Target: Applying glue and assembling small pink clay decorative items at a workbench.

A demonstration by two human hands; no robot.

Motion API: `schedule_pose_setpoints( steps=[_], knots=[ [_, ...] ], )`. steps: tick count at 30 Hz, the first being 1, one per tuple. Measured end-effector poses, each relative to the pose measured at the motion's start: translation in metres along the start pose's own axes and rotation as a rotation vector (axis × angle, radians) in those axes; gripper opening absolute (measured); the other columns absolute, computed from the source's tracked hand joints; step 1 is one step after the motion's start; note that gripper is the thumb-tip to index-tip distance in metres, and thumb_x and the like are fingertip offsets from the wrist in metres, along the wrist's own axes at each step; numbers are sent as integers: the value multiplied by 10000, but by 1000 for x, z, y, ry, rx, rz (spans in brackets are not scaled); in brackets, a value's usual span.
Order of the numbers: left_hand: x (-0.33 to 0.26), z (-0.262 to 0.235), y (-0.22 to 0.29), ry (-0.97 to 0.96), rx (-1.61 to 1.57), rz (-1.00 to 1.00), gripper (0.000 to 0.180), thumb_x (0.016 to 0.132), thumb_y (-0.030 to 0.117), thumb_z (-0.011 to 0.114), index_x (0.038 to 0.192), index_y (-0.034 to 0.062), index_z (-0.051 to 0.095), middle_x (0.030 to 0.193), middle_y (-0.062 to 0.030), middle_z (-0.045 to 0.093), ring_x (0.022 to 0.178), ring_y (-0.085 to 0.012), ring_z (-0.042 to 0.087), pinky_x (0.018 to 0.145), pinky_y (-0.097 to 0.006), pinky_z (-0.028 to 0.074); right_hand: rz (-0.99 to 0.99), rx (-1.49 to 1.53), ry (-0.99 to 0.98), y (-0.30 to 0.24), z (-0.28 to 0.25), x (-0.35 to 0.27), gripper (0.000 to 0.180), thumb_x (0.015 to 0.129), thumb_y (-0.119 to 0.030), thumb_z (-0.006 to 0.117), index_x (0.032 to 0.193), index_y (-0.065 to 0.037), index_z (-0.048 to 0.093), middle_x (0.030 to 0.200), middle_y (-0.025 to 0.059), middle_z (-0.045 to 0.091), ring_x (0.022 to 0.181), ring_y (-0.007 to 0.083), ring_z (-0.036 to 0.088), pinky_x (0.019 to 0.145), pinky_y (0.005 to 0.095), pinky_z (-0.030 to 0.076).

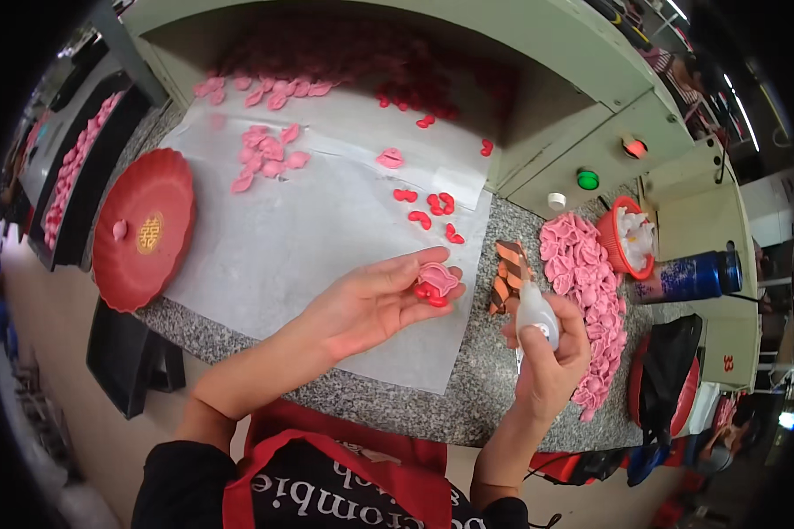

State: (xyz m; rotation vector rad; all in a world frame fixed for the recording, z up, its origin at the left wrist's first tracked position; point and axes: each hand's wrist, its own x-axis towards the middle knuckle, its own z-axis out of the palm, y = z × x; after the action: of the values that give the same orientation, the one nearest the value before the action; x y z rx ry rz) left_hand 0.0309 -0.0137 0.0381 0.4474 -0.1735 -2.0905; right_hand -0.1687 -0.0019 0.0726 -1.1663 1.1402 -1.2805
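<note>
My left hand [366, 309] is palm up over the white sheet [326, 238], fingers curled round a small pink ruffled piece [438, 275]. A glossy red bean-shaped piece [430, 294] sits against the pink one in the same fingers. To its right, my right hand [551, 357] grips a small translucent squeeze bottle [535, 316], its narrow tip pointing up and away from me. Just beyond the bottle lies a strip with orange and dark stripes [507, 275]. Several loose red pieces [421, 219] and a pink lip-shaped piece [390, 159] rest on the sheet past my left hand.
A red scalloped tray [132, 273] stands at the left. Pink pieces [582, 282] are heaped at the right, near a red basket [609, 242] and a blue bottle [692, 275]. Beyond the sheet, a pale green housing [538, 66] overhangs more pieces.
</note>
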Motion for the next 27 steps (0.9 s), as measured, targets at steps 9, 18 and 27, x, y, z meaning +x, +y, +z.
schedule_pose_setpoints(
  steps=[9,18,27],
  knots=[
    [-8,4,3,13,179,49,427,874,154,441,1242,-34,332,1159,-200,465,1101,-300,455,917,-350,404,-389,-338,164,10,17,-27,428,668,-296,620,902,48,522,859,113,521,756,167,506,703,271,401],
    [-6,5,-1,29,173,36,367,871,108,453,1199,-46,395,1065,-125,533,994,-183,524,865,-305,445,-361,-411,98,8,16,-30,398,678,-263,623,922,36,523,873,118,532,777,173,513,718,273,404],
    [-8,2,-5,11,221,58,363,857,98,480,1193,-25,417,1056,-103,538,975,-157,525,860,-300,447,-771,-632,-67,10,14,-20,335,594,-45,657,897,6,522,694,69,593,416,142,447,377,231,355]
  ],
)
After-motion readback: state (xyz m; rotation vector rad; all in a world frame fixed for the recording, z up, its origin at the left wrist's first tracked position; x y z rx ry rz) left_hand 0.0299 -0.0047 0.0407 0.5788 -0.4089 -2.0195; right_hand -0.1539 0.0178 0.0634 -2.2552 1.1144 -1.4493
